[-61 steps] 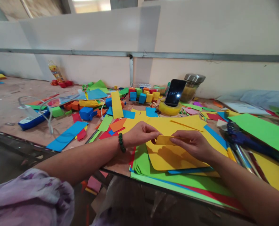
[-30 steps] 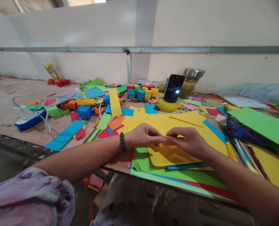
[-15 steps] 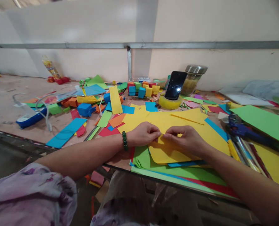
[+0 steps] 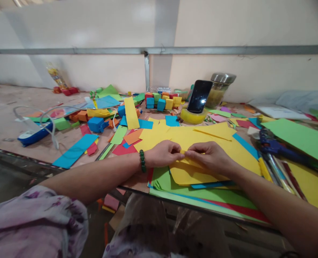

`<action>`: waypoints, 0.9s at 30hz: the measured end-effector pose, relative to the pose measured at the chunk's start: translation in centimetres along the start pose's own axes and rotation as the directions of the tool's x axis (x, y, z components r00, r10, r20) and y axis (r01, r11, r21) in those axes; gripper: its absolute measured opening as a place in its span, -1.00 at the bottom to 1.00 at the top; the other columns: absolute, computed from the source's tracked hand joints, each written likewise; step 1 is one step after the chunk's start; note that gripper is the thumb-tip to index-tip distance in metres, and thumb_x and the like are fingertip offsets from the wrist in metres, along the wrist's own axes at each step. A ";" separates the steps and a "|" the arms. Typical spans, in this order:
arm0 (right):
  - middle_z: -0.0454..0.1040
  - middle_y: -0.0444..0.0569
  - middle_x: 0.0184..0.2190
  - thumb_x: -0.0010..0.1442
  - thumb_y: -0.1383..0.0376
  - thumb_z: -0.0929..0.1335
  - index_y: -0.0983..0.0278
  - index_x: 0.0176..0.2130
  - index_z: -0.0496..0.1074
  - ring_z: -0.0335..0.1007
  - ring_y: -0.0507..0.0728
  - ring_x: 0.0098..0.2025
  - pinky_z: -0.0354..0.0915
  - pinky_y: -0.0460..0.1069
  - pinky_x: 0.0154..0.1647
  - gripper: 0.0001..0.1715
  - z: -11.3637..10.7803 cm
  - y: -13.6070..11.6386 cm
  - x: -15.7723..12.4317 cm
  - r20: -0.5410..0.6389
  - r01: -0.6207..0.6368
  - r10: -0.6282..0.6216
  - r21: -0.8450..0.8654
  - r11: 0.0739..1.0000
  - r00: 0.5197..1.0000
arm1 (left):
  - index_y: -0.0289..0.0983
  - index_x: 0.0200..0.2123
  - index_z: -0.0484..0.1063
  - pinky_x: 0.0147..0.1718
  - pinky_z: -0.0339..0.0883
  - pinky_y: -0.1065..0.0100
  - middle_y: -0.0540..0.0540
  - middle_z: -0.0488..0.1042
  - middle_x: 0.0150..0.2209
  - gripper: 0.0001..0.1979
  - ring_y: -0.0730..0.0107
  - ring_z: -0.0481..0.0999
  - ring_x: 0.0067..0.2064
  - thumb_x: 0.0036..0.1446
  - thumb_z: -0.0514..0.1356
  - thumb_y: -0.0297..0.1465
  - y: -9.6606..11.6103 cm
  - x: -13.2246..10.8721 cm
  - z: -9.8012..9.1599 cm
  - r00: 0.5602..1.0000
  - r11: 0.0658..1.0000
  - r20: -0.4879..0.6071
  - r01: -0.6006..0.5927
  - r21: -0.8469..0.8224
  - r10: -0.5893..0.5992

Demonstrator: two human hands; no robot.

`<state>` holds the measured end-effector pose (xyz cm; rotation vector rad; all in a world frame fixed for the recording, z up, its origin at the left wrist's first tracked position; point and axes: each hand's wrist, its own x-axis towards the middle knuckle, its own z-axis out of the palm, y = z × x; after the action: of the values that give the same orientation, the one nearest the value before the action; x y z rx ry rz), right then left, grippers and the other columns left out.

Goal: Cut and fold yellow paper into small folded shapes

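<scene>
My left hand (image 4: 165,153), with a green bead bracelet (image 4: 142,160) at its wrist, is closed in a pinch. Fingertip to fingertip with it, my right hand (image 4: 211,156) pinches too. Between them a small piece of yellow paper (image 4: 183,152) shows, mostly hidden by the fingers. Both hands are over large yellow paper sheets (image 4: 193,175), which lie on a stack of green, blue and red sheets (image 4: 215,196) at the table's front edge. A narrow folded yellow strip (image 4: 212,134) rests on the yellow sheets beyond the right hand.
Small coloured paper blocks (image 4: 161,104) stand at the back. A phone (image 4: 200,96) leans on a yellow tape roll (image 4: 193,116) before a lidded jar (image 4: 220,91). Left lie a power strip (image 4: 35,133) and its cable; right, a dark blue glue gun (image 4: 277,148) and pens (image 4: 279,173).
The fingertips have shifted slightly, and a bit more of the small yellow paper shows between them. The view has moved very little; everything on the table stays in place.
</scene>
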<state>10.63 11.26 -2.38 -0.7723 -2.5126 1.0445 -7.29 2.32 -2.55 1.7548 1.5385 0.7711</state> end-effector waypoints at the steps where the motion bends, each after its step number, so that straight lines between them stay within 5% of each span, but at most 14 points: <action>1: 0.39 -0.11 -0.60 0.14 0.01 0.32 0.31 -0.48 0.52 0.23 0.03 -0.52 0.11 -0.08 -0.53 -0.55 0.0 0.1 0.0 0.005 -0.003 0.003 -0.016 1.000 1.000 | -0.33 -0.54 0.34 -0.51 0.05 0.45 0.07 0.25 -0.60 -0.75 0.52 0.21 -0.50 0.16 0.15 -0.36 0.0 0.0 0.0 1.000 0.998 0.005 0.014 0.062 -0.014; 4: 0.44 -0.10 -0.58 0.15 0.06 0.32 0.30 -0.48 0.53 0.27 0.04 -0.49 0.13 -0.09 -0.50 -0.60 0.1 0.2 0.1 0.006 -0.033 0.034 -0.121 0.992 0.999 | -0.32 -0.37 0.47 -0.36 0.18 0.35 -0.02 0.42 -0.47 -0.84 0.37 0.36 -0.38 0.13 0.20 -0.33 -0.2 -0.3 -0.1 0.997 0.933 -0.072 0.002 0.360 0.025; 7: 0.50 -0.09 -0.56 0.15 0.10 0.32 0.27 -0.44 0.55 0.30 0.05 -0.49 0.11 -0.08 -0.49 -0.65 0.1 0.1 0.1 -0.018 -0.097 0.096 -0.264 0.959 0.995 | -0.25 -0.16 0.51 -0.16 0.21 0.24 -0.12 0.51 -0.22 -0.80 0.23 0.41 -0.17 0.13 0.19 -0.42 -0.4 -0.6 -0.3 0.953 0.771 -0.051 -0.211 0.600 0.300; 11: 0.55 -0.09 -0.50 0.16 0.12 0.31 0.23 -0.39 0.57 0.33 0.06 -0.47 0.10 -0.07 -0.48 -0.68 0.0 -0.1 0.1 -0.006 -0.105 0.111 -0.381 0.919 0.994 | -0.18 -0.09 0.49 -0.17 0.18 0.23 -0.06 0.56 -0.15 -0.68 0.24 0.40 -0.10 0.11 0.12 -0.56 -0.7 -0.7 -0.6 0.873 0.607 0.217 -0.465 0.644 0.438; 18: 0.57 -0.07 -0.44 0.16 0.11 0.31 0.21 -0.38 0.53 0.37 0.09 -0.43 0.09 -0.06 -0.46 -0.72 0.2 -0.5 0.1 -0.022 -0.163 0.172 -0.451 0.877 0.985 | -0.19 -0.05 0.43 -0.14 0.13 0.20 -0.10 0.56 -0.16 -0.75 0.22 0.38 -0.07 0.25 0.06 -0.48 -0.9 -0.9 -0.7 0.818 0.412 0.333 -0.536 0.736 0.469; 22: 0.56 -0.07 -0.41 0.15 0.09 0.33 0.21 -0.35 0.49 0.38 0.11 -0.41 0.09 -0.05 -0.47 -0.74 -0.2 -0.4 0.3 -0.045 -0.201 0.205 -0.488 0.849 0.978 | -0.17 -0.04 0.43 -0.15 0.14 0.19 -0.12 0.54 -0.15 -0.74 0.19 0.37 -0.09 0.23 0.08 -0.45 -0.7 -1.0 -0.5 0.827 0.392 0.350 -0.528 0.754 0.439; 27: 0.56 -0.05 -0.41 0.15 0.19 0.34 0.25 -0.36 0.50 0.39 0.10 -0.40 0.19 -0.05 -0.42 -0.81 -1.5 0.8 0.6 -0.011 -0.133 0.143 -0.444 0.886 0.990 | -0.22 -0.01 0.40 0.01 0.14 0.15 -0.10 0.39 0.16 -0.67 0.11 0.28 0.10 0.14 0.09 -0.49 -0.6 -1.1 -0.4 0.825 0.450 0.346 -0.542 0.710 0.447</action>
<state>11.17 12.91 -1.89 -1.0799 -2.7872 0.5114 -8.08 1.29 -2.81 2.9635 1.3628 0.1804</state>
